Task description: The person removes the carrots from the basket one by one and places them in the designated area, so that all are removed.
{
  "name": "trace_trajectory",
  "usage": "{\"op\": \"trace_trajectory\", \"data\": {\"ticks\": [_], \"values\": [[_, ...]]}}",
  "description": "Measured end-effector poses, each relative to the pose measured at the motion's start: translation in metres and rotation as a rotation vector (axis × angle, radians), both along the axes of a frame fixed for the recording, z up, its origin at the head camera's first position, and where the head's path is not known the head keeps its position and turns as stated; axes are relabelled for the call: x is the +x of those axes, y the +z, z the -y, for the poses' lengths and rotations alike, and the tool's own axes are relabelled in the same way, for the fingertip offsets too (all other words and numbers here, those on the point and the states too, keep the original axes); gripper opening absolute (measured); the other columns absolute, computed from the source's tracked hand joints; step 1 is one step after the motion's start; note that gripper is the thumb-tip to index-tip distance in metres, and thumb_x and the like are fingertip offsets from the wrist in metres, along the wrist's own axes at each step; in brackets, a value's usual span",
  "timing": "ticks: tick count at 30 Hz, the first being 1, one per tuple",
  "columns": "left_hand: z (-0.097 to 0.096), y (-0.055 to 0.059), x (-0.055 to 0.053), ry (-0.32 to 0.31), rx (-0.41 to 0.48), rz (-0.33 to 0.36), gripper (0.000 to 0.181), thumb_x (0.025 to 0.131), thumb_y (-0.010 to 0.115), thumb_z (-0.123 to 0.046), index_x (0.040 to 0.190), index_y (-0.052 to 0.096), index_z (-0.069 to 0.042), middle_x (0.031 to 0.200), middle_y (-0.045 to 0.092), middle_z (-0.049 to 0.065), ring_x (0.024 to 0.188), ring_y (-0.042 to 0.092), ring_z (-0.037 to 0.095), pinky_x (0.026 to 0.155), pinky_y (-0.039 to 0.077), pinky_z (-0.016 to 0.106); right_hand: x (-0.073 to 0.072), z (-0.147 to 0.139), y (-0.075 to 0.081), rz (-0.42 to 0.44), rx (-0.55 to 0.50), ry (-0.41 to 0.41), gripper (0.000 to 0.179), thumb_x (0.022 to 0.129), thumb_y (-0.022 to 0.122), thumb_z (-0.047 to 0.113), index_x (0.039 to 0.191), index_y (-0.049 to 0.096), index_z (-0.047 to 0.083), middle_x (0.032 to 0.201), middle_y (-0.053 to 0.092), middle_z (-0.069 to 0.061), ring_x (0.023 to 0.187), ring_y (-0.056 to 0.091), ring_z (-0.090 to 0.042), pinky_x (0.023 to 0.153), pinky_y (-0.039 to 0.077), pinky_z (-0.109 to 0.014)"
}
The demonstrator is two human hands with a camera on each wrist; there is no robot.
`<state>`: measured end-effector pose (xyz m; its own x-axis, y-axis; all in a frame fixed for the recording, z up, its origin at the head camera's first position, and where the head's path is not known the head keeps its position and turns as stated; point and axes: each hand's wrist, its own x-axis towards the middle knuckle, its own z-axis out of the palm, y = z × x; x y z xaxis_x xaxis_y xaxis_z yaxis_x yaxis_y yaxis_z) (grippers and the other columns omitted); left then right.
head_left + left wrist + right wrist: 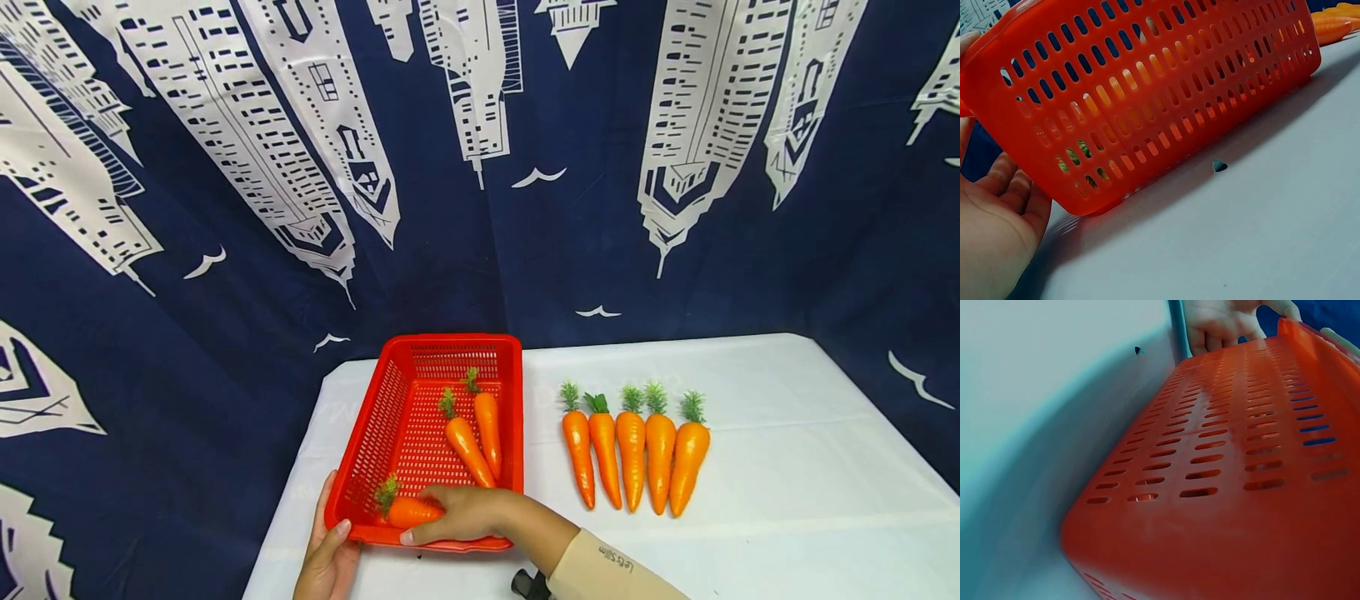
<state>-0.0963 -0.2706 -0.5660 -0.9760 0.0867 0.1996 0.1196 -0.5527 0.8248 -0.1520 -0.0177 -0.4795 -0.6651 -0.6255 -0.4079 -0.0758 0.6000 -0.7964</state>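
A red plastic basket (360,433) with slotted walls stands on the white-covered table, three orange carrots with green tops inside it. My left hand (330,550) grips its near left corner, thumb over the rim and fingers against the outer wall. In the left wrist view, that hand's palm (997,231) shows beside the basket wall (1166,106). Reaching in over the near rim, my right hand (468,512) holds the front carrot (408,512), which lies crosswise; its narrow end is hidden under the hand. Two other carrots (468,450) (487,429) lie slanted behind it.
Right of the basket, several carrots (632,458) lie side by side on the table (810,467), tops pointing away. A dark blue curtain (555,250) with white buildings hangs behind. A black object (528,583) sits by the right sleeve. A small dark mark (1219,165) is on the tablecloth.
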Motion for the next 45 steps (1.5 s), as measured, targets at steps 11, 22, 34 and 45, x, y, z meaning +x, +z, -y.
{"op": "trace_trajectory", "data": {"ticks": [11, 22, 34, 45], "values": [[0.0001, -0.0009, -0.0016, -0.027, 0.032, -0.021, 0.076, 0.101, 0.029, 0.007, 0.162, -0.010, -0.016, 0.153, 0.044, -0.020, 0.140, 0.046, -0.001, 0.112, 0.041, 0.018, -0.0008, -0.0022, -0.0008, -0.033, -0.102, -0.009, 0.056, 0.081, 0.079, 0.048, 0.131, 0.059, 0.030, 0.129, 0.064, 0.001, 0.123, 0.058, -0.017, 0.104, 0.050, -0.047], [0.0004, -0.0007, -0.0013, -0.018, 0.039, -0.017, 0.070, 0.101, 0.030, 0.008, 0.158, 0.016, -0.029, 0.153, 0.045, -0.020, 0.139, 0.047, -0.001, 0.112, 0.041, 0.017, 0.0033, -0.0026, 0.0026, -0.166, -0.117, -0.008, 0.041, 0.088, 0.074, 0.048, 0.124, 0.063, 0.029, 0.109, 0.064, 0.008, 0.102, 0.060, -0.006, 0.090, 0.053, -0.031], [-0.0010, 0.0009, -0.0013, -0.001, 0.030, 0.006, 0.073, 0.101, 0.032, 0.007, 0.162, 0.003, -0.022, 0.152, 0.045, -0.022, 0.138, 0.047, -0.003, 0.111, 0.042, 0.016, 0.0022, -0.0045, 0.0015, -0.202, -0.203, -0.027, 0.030, 0.094, 0.069, 0.038, 0.121, 0.064, 0.027, 0.099, 0.059, 0.011, 0.088, 0.055, -0.003, 0.079, 0.048, -0.021], [-0.0014, -0.0010, -0.0027, -0.020, 0.050, -0.031, 0.074, 0.100, 0.029, 0.008, 0.162, 0.000, -0.019, 0.153, 0.045, -0.020, 0.138, 0.047, -0.002, 0.113, 0.040, 0.017, 0.0032, -0.0075, 0.0008, -0.259, -0.300, -0.100, 0.034, 0.094, 0.068, 0.038, 0.125, 0.063, 0.024, 0.099, 0.059, 0.011, 0.082, 0.054, -0.002, 0.076, 0.048, -0.019]]}}
